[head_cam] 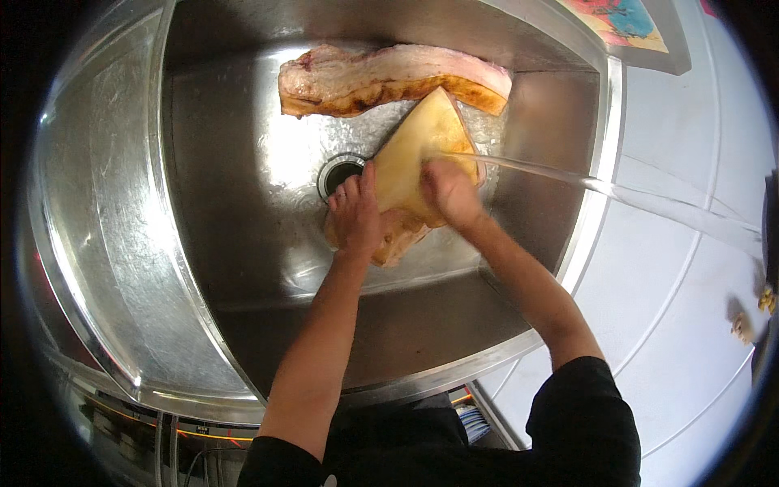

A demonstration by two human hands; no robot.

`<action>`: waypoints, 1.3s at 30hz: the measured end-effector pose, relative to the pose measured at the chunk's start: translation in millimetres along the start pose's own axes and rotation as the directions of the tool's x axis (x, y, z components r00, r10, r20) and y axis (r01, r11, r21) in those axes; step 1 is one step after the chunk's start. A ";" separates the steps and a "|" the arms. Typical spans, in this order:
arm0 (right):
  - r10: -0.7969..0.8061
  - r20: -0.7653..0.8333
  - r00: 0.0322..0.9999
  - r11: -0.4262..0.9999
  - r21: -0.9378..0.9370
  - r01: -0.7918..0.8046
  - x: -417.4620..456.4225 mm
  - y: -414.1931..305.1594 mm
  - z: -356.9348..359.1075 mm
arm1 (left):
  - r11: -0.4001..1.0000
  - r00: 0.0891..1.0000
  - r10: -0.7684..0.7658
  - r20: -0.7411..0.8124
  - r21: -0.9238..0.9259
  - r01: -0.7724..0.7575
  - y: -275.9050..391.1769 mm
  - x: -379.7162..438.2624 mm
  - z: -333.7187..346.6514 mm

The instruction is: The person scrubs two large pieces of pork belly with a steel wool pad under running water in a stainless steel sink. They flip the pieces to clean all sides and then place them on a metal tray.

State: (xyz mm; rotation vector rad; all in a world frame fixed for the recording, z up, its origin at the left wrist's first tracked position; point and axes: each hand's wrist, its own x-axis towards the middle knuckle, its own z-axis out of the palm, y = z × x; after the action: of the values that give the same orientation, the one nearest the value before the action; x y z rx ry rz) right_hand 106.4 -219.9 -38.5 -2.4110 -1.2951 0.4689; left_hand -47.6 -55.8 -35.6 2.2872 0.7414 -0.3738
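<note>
A broad slab of meat with smooth yellow skin (405,152) lies skin side up in the stainless-steel sink (389,341). My left hand (355,213) rests on its left edge, fingers beside the drain (342,176). On the skin, towards the slab's right side, is my right hand (449,189), blurred, with its fingers bent; whether it holds something small is hidden. A stream of water (548,172) comes in from the right and meets the slab just above this hand. Behind, a long strip of pork with browned skin (389,79) lies across the sink, touching or close to the slab's tip.
Raised steel walls surround the basin, with a steel drainboard (122,182) on the left. White tiles (645,268) adjoin the right rim. Small yellowish scraps (740,327) lie at the far right. A colourful printed panel (627,21) is at the upper right.
</note>
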 end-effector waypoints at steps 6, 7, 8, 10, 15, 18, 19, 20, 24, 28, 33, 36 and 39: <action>0.428 -0.104 0.898 0.869 -0.227 -0.440 46.7 62.5 -44.4 | 0.998 0.999 0.038 -0.023 -0.041 -0.038 -0.1 -6.9 10.1; 0.480 -0.140 0.866 0.839 -0.214 -0.500 60.4 51.2 -55.5 | 1.000 0.999 0.014 -0.042 -0.021 -0.015 -1.5 -6.6 10.0; 0.441 -0.115 0.890 0.892 -0.049 -0.449 54.7 24.3 -50.6 | 1.000 0.998 0.007 -0.055 -0.006 -0.007 -4.4 -3.0 8.4; 0.268 -0.049 0.962 0.963 0.003 -0.269 14.2 -13.4 -7.7 | 1.000 0.999 0.016 -0.047 0.009 -0.016 -10.3 -5.2 8.1; 0.218 -0.036 0.975 0.950 -0.222 -0.220 18.9 78.5 -24.4 | 0.998 0.998 0.057 0.004 -0.036 -0.056 6.9 0.8 8.5; 0.514 -0.238 0.824 0.776 -0.281 -0.565 22.9 99.3 -60.0 | 0.996 0.997 0.050 -0.054 -0.075 -0.054 12.6 -3.4 10.9; 0.574 -0.275 0.771 0.774 -0.126 -0.621 9.0 94.5 -51.5 | 0.997 0.997 0.029 -0.066 -0.068 -0.033 4.1 -8.9 12.2; 0.636 -0.296 0.713 0.752 0.033 -0.658 -6.3 87.5 -42.2 | 0.998 0.997 0.008 -0.079 -0.061 -0.013 -2.1 -14.6 14.4; 0.883 -0.174 0.436 0.458 0.523 -0.718 -55.6 6.3 29.2 | 0.987 0.987 -0.144 -0.067 -0.085 0.138 11.2 -35.2 14.1; 0.691 -0.412 0.594 0.720 0.465 -0.515 12.4 5.0 19.8 | 0.946 0.957 -0.278 -0.081 -0.195 0.258 30.9 -62.3 33.6; 0.284 -0.317 0.905 0.945 0.253 -0.208 63.9 16.9 -0.3 | 0.860 0.964 -0.263 -0.034 -0.460 0.219 33.8 -95.0 62.0; 0.285 -0.318 0.904 0.954 0.183 -0.237 70.8 9.5 -24.6 | 0.917 0.956 -0.190 -0.221 -0.388 0.093 25.2 -71.0 35.4; 0.419 -0.344 0.840 0.903 0.255 -0.346 53.1 -7.7 -20.1 | 0.981 0.895 -0.126 -0.429 -0.190 0.048 9.9 3.4 -11.5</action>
State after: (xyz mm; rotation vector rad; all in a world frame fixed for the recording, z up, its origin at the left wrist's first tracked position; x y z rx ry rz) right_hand 137.7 -174.3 -23.4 -2.4401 -0.5689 0.1756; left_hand -38.3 -52.3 -23.6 2.1937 1.0588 0.1773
